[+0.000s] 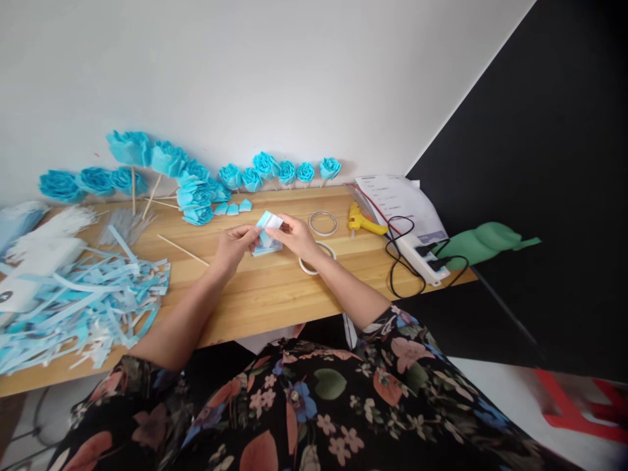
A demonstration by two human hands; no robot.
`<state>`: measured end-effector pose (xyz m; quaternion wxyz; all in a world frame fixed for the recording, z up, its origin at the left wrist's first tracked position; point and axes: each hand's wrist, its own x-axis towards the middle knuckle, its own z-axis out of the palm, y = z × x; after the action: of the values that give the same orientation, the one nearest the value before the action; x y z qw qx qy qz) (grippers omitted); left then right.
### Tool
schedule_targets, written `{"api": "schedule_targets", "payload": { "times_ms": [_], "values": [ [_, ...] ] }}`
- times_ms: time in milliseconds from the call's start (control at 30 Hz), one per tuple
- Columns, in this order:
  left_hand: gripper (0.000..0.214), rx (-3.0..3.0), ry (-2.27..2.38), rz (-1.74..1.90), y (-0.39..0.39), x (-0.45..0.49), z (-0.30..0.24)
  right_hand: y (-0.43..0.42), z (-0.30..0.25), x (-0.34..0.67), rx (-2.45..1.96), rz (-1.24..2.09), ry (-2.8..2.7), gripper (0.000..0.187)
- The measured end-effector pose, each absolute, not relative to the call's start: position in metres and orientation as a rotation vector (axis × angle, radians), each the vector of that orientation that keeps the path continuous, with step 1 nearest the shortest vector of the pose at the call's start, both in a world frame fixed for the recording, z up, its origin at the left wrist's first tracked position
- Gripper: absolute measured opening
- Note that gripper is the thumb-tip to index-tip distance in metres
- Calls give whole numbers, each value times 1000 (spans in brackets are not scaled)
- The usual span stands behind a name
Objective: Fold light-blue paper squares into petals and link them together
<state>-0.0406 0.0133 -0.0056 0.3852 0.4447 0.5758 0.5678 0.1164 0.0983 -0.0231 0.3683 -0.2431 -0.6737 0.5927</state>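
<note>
Both hands meet over the middle of the wooden table (265, 294). My left hand (234, 243) and my right hand (296, 234) each pinch a small light-blue and white paper piece (269, 222), held just above a small stack of blue paper squares (267, 247). Fingers of both hands are closed on the paper. A roll of white tape (314, 258) lies right beside my right wrist.
Blue paper roses (267, 167) line the wall, some on wooden sticks (182, 250). A heap of blue paper strips (83, 301) fills the left. A second tape ring (322, 223), a yellow glue gun (363, 222), a power strip with black cables (417, 255) and papers (397, 196) lie on the right.
</note>
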Motion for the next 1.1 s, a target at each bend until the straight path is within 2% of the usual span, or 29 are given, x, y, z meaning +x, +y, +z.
{"api": "schedule_targets", "payload": {
  "times_ms": [467, 867, 1100],
  "values": [
    [35, 1161, 1420, 1391, 14, -42, -10, 98, -15, 122, -603, 1157, -1903, 14],
    [45, 1111, 1344, 1409, 13, -40, -5, 101, -17, 120, -504, 1158, -1901, 19],
    [42, 1072, 1332, 1463, 13, -40, -7, 100, -18, 119, -561, 1135, -1955, 22]
  ]
}}
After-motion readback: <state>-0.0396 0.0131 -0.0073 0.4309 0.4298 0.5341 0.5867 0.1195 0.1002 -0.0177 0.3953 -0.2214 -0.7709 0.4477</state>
